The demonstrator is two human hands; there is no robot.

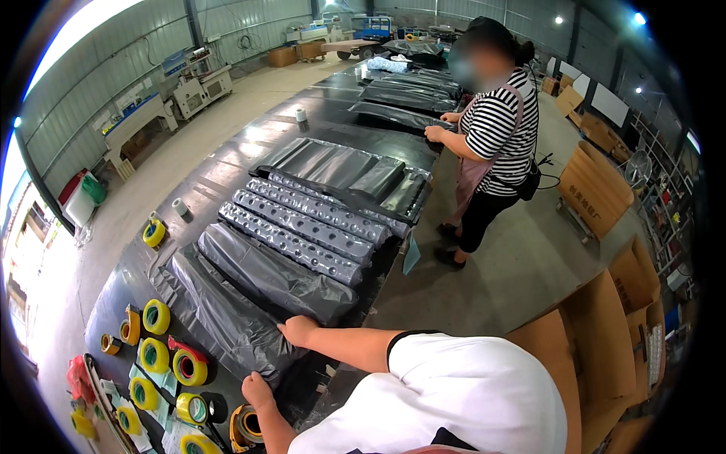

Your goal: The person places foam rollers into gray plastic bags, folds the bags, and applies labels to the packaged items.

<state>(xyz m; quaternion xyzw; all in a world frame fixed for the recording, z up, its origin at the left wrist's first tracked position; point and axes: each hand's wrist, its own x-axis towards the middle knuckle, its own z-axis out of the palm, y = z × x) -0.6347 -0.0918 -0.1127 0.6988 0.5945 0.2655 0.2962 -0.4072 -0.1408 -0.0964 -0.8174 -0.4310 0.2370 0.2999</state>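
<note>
My right hand rests with curled fingers on the near end of a long bundle wrapped in black plastic film and pinches the film. My left hand is closed on the loose film at the end of the neighbouring black bundle, at the table's edge. Beyond these lie three silver dimpled bundles side by side, then more folded black film. Both forearms reach in from the lower right, past my white shirt.
Several yellow tape rolls and a red tape dispenser lie left of my hands on the long black table. A person in a striped top works at the table's far side. Cardboard boxes stand on the right.
</note>
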